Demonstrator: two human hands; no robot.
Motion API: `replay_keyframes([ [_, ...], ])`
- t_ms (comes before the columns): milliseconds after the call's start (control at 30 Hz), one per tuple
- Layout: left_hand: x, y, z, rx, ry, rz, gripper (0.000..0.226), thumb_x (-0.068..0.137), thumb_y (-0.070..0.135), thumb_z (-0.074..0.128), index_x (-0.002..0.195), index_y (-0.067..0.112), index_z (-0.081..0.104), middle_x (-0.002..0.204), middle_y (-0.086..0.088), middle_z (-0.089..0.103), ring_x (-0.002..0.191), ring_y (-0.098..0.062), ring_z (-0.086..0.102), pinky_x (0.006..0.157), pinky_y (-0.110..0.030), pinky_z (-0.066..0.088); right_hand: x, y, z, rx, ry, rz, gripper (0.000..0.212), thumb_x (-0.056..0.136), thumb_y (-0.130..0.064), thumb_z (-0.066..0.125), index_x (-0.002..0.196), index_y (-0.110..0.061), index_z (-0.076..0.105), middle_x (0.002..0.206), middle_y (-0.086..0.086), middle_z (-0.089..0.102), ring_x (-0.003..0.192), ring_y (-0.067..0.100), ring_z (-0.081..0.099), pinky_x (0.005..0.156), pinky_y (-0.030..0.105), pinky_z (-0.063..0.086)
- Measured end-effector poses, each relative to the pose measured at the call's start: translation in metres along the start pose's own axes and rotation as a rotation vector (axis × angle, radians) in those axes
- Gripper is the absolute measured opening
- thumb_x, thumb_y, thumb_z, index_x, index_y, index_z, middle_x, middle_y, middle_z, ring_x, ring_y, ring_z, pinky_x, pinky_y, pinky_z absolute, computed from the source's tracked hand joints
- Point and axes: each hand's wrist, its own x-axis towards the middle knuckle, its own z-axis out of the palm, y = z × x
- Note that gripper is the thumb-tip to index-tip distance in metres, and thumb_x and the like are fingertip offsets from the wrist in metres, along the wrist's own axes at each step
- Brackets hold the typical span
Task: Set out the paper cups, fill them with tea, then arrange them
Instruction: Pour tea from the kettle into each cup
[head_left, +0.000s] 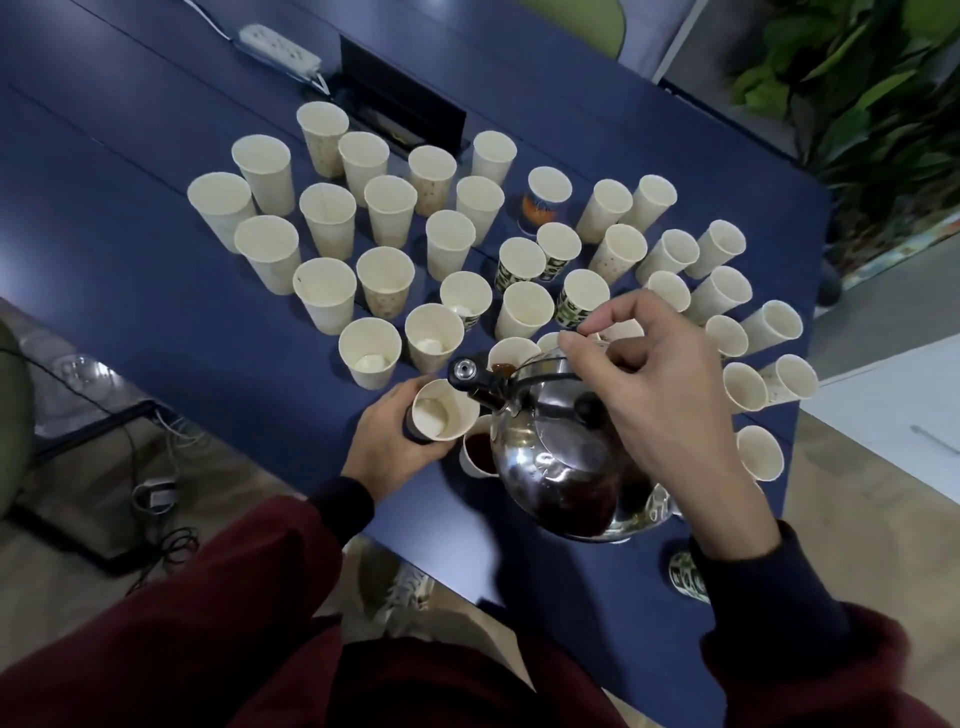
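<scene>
Several paper cups (330, 288) stand spread over the blue table (130, 260). My left hand (387, 441) grips one empty cup (441, 410) near the table's front edge. My right hand (660, 395) holds the handle of a shiny steel kettle (561, 467), tilted with its spout (467, 374) right above that cup. A cup with dark tea (480, 452) sits beside the kettle, partly hidden by it. Another filled cup (509, 358) stands just behind the spout.
A white power strip (278, 47) and a black cable box (400, 104) lie at the table's far side. Green plants (872, 93) stand at the right. Cables (156, 499) lie on the floor at the left. A patterned cup (685, 574) sits under my right wrist.
</scene>
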Motion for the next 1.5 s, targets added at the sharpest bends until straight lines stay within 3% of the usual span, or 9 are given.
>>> replay_keyframes([
  [133,0.0,-0.002,-0.003,0.001,-0.017,-0.017,0.066,0.067,0.022,0.092,0.126,0.021,0.062,0.118,0.01,0.069,0.109,-0.007,0.063,0.092,-0.02,0.047,0.001,-0.005,0.006,-0.027,-0.007,-0.015,0.019,0.09,-0.028,0.074,0.083,-0.022,0.057,0.047,0.009,0.052,0.043,0.012,0.033,0.049,0.019,0.028],
  [367,0.001,-0.004,-0.006,-0.008,-0.056,-0.011,0.065,0.066,0.026,0.09,0.124,0.024,0.061,0.115,0.011,0.069,0.106,-0.006,0.063,0.086,-0.007,0.041,-0.003,0.0,0.015,-0.083,0.026,0.007,0.019,0.089,-0.034,0.073,0.083,-0.025,0.057,0.044,0.002,0.052,0.045,0.015,0.037,0.055,0.029,0.031],
  [533,0.004,-0.004,-0.005,-0.012,-0.076,-0.014,0.068,0.067,0.021,0.092,0.127,0.022,0.061,0.118,0.011,0.068,0.109,-0.006,0.062,0.089,-0.008,0.042,-0.004,0.001,0.015,-0.102,0.049,0.014,0.02,0.089,-0.033,0.073,0.081,-0.024,0.057,0.047,0.005,0.055,0.045,0.015,0.037,0.055,0.028,0.032],
  [700,0.006,-0.005,-0.006,-0.007,-0.087,-0.017,0.067,0.067,0.024,0.092,0.126,0.023,0.061,0.119,0.011,0.068,0.11,-0.006,0.062,0.091,-0.017,0.046,-0.005,0.001,0.015,-0.113,0.051,0.023,0.02,0.089,-0.033,0.072,0.081,-0.024,0.057,0.044,0.001,0.053,0.045,0.015,0.038,0.055,0.028,0.032],
  [1067,0.009,0.002,-0.007,-0.007,-0.102,-0.063,0.064,0.068,0.022,0.091,0.121,0.03,0.058,0.113,0.015,0.068,0.104,-0.003,0.061,0.081,-0.003,0.039,-0.001,0.001,0.018,-0.091,0.041,0.03,0.017,0.091,-0.033,0.07,0.081,-0.024,0.059,0.043,0.0,0.049,0.043,0.014,0.037,0.055,0.028,0.03],
  [1300,0.009,0.001,-0.007,0.005,-0.104,-0.076,0.065,0.068,0.022,0.091,0.124,0.026,0.058,0.114,0.013,0.068,0.104,-0.004,0.061,0.082,-0.007,0.041,0.002,0.002,0.018,-0.11,0.036,0.026,0.017,0.091,-0.035,0.07,0.082,-0.025,0.059,0.046,0.006,0.052,0.044,0.014,0.037,0.054,0.028,0.031],
  [1500,0.008,-0.002,-0.004,0.074,-0.108,-0.066,0.059,0.068,0.024,0.088,0.118,0.024,0.056,0.112,0.009,0.068,0.104,-0.012,0.063,0.088,-0.035,0.051,0.001,0.006,0.02,-0.075,0.046,0.038,0.019,0.093,-0.036,0.068,0.082,-0.025,0.059,0.046,0.004,0.051,0.044,0.012,0.037,0.053,0.024,0.031],
])
